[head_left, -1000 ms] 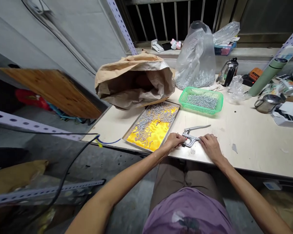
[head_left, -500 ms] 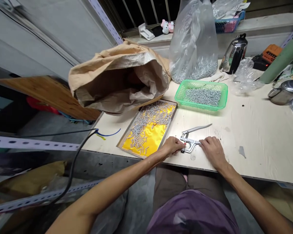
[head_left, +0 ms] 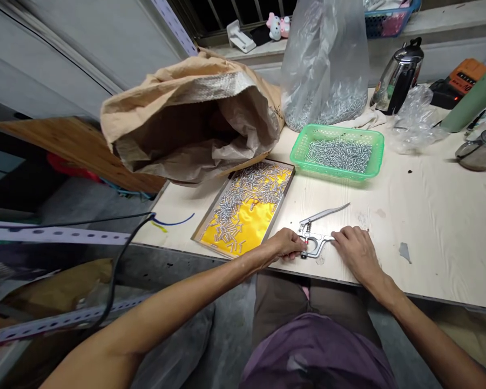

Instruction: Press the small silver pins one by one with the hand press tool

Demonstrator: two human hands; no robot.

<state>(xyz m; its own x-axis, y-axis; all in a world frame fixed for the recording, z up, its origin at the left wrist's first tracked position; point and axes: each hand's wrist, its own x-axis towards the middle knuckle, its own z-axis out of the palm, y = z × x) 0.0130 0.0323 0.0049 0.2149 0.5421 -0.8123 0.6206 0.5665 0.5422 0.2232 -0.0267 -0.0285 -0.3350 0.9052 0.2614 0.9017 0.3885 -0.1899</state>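
Note:
A pair of silver snap-fastener pliers [head_left: 319, 238] lies near the table's front edge, its long upper handle spread away from the lower one. My right hand [head_left: 357, 253] is closed on the end of the lower handle. At the jaws, my left hand [head_left: 287, 245] is pinched, fingertips against the jaw end beside a small red part; whatever they hold is too small to make out. Left of the pliers is a shallow tray [head_left: 281, 204] lined with yellow cloth [head_left: 254, 229], scattered with many small silver screw-like pieces [head_left: 227, 208].
Behind the tray a large brown paper sack [head_left: 166, 116] gapes open. A green plastic basket [head_left: 336, 174] holds more silver pieces, with a clear bag [head_left: 324, 70] of them behind it. A kettle [head_left: 397, 78], crumpled plastic [head_left: 415, 124] and a metal cup [head_left: 480, 148] stand right.
The view has shifted slightly, so the table's things sit a little differently in the picture. Both hands keep their places at the pliers, with no clear change of grip.

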